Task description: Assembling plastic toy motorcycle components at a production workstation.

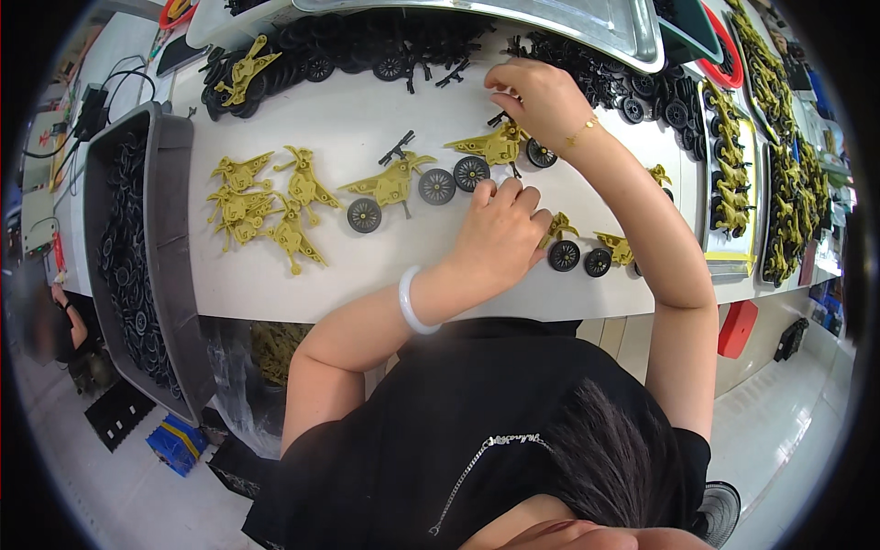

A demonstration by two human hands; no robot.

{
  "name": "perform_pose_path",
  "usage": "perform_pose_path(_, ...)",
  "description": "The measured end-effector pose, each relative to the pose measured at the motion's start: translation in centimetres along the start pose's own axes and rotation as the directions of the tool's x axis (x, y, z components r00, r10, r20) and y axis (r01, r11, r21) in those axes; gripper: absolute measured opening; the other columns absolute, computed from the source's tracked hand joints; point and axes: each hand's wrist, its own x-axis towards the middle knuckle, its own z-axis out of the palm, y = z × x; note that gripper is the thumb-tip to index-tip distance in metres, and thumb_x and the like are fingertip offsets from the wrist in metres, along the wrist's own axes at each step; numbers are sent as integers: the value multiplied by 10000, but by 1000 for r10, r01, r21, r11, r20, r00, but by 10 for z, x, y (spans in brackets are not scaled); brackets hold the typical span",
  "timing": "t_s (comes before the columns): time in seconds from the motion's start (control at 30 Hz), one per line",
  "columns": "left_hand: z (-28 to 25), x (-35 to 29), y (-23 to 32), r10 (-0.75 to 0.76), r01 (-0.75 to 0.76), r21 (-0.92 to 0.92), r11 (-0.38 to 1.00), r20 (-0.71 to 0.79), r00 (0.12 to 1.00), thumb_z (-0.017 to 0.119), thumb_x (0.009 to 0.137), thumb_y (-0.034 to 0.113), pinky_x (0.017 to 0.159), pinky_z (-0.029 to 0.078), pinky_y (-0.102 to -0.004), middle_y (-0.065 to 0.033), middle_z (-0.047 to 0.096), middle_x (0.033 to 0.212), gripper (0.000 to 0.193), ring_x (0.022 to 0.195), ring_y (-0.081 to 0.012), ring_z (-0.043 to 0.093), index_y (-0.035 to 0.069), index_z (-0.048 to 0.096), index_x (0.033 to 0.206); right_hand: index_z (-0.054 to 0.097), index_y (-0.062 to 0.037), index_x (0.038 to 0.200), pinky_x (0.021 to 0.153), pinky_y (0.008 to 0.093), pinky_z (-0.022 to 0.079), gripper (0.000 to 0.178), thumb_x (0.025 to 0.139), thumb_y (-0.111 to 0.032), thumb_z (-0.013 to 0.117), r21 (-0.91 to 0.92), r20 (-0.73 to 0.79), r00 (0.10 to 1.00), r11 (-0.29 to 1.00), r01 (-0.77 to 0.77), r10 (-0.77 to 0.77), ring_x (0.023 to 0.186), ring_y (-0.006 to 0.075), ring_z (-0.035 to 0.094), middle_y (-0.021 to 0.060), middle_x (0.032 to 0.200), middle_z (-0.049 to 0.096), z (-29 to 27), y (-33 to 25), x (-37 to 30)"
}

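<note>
My right hand (pixel 541 96) reaches over an olive-yellow toy motorcycle (pixel 490 147) on the white table (pixel 367 110). Its fingertips pinch a small black part at the bike's top. My left hand (pixel 500 234), with a white bangle at the wrist, lies curled just below that bike. Its fingertips are against the black wheel (pixel 470 172), and what is inside the fist is hidden. A second wheeled motorcycle (pixel 394 183) stands to the left. A third one (pixel 587 252) pokes out from under my left hand.
Several bare yellow frames (pixel 266 206) lie at the left of the table. A grey bin (pixel 170 183) of black wheels stands at the left edge. Black parts (pixel 385 46) and a metal tray (pixel 632 32) are at the back, and trays of yellow bikes (pixel 733 174) at the right.
</note>
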Motion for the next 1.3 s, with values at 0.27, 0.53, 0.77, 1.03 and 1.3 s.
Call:
perform_pose_path(0.27, 4, 1, -3, 12, -12, -25, 1000, 4, 1000, 782, 640, 271, 797, 330, -383, -20, 569, 931, 375, 940, -210, 496, 111, 671, 961, 657, -75, 908, 790, 361, 508, 136, 772, -84, 645, -255, 103, 980, 947, 194, -172, 908, 235, 577, 41, 896, 586, 35, 10, 39)
perform_pose_path(0.53, -4, -2, -3, -18, 19, -18, 1000, 52, 998, 780, 634, 261, 843, 334, -393, -17, 564, 934, 410, 958, -193, 514, 107, 659, 993, 675, -33, 864, 713, 343, 505, 164, 713, -93, 692, 190, 212, 966, 964, -187, 146, 829, 255, 633, 85, 816, 656, -31, -11, -10)
perform_pose_path(0.77, 9, -3, -2, -13, 13, -14, 1000, -1, 1000, 752, 642, 197, 828, 354, -380, -34, 559, 917, 369, 928, -209, 528, 103, 632, 979, 698, -3, 907, 642, 302, 468, 167, 742, -31, 709, 358, 620, 768, 815, -455, 157, 691, 185, 600, 94, 777, 663, -53, 16, -101)
perform_pose_path(1.03, 12, 2, -7, -11, 5, -124, 992, -52, 999, 755, 606, 172, 771, 389, -382, -73, 550, 868, 326, 874, -258, 535, 59, 579, 856, 701, -13, 916, 653, 303, 496, 168, 748, -19, 693, 331, 589, 791, 843, -423, 166, 678, 213, 630, 112, 788, 671, -41, 14, -104)
perform_pose_path(1.3, 11, 2, -7, 3, -7, -134, 991, -34, 999, 752, 606, 155, 768, 408, -392, -87, 550, 841, 312, 837, -281, 534, 43, 578, 840, 712, -32, 873, 708, 315, 521, 137, 742, -71, 703, 262, 627, 728, 806, -531, 276, 736, 247, 668, 131, 803, 692, -41, 6, -95)
